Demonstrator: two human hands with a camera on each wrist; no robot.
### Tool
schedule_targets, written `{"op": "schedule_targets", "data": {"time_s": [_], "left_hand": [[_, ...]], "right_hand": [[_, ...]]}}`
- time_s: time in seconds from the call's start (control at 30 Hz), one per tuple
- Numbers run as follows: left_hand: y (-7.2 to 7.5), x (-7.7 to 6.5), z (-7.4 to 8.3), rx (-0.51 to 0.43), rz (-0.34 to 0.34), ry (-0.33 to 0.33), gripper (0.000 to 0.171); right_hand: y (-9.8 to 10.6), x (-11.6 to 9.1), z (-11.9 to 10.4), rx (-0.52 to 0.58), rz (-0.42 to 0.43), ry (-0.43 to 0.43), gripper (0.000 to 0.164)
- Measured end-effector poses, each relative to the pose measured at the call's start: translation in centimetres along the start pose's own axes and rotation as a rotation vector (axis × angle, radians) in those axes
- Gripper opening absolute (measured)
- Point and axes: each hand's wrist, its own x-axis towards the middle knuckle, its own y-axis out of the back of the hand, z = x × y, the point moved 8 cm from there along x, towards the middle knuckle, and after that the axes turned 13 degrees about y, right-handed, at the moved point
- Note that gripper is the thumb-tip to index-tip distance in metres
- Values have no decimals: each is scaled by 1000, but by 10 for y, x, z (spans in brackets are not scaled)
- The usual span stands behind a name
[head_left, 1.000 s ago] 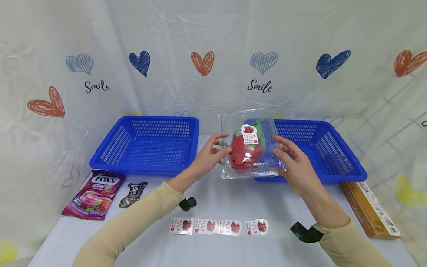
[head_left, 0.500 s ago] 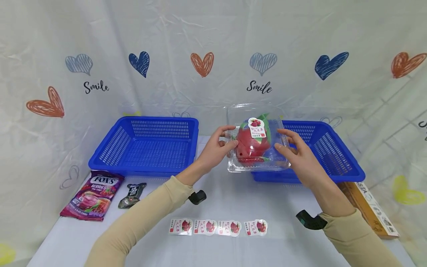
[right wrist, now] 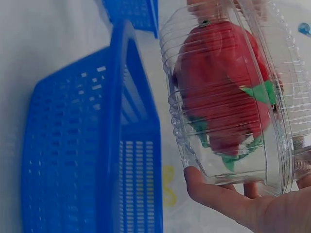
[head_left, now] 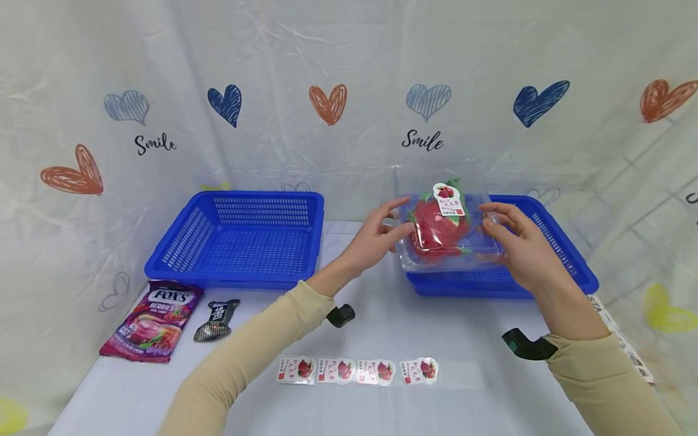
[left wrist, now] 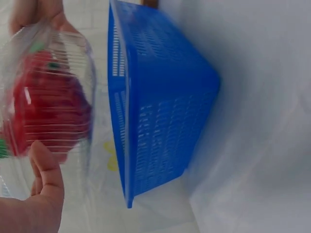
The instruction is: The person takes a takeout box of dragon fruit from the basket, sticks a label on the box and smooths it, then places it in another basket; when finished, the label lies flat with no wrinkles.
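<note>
Both hands hold a clear plastic clamshell box (head_left: 480, 254) by its two sides. My left hand (head_left: 376, 237) grips the left side and my right hand (head_left: 520, 245) the right. Inside lies a red dragon fruit (head_left: 433, 227) with green leaf tips, seen through the ribbed wall in both wrist views. A white dragon fruit label (head_left: 449, 200) sits on the lid. Held in the air, the box overlaps the right blue basket (head_left: 572, 266) in the head view; the right wrist view shows it above that basket's rim (right wrist: 119, 97).
Another blue basket (head_left: 234, 283) stands at the left. In front of it lie a purple candy bag (head_left: 155, 321) and a small black packet (head_left: 217, 321). Several dragon fruit stickers (head_left: 343, 370) lie in a row near me. A long box (head_left: 627, 342) lies at the right, partly behind my arm.
Both hands have carried the clamshell box to the right and slightly away from me, from between the baskets to over the right one. The stickers and the bags have stayed put.
</note>
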Motion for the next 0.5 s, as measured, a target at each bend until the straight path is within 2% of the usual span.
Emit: {"op": "schedule_targets", "data": {"time_s": [0.13, 0.3, 0.4, 0.5], "left_hand": [[-6, 3, -14, -18, 31, 20, 48], [-19, 11, -56, 70, 49, 190, 45], [-29, 13, -78, 57, 15, 271, 46], [-39, 15, -88, 17, -15, 292, 48]], "right_hand": [[19, 4, -6, 131, 47, 33, 37], [39, 7, -9, 330, 66, 75, 30], [48, 8, -3, 367, 62, 58, 32], [58, 7, 9, 327, 90, 28, 35]]}}
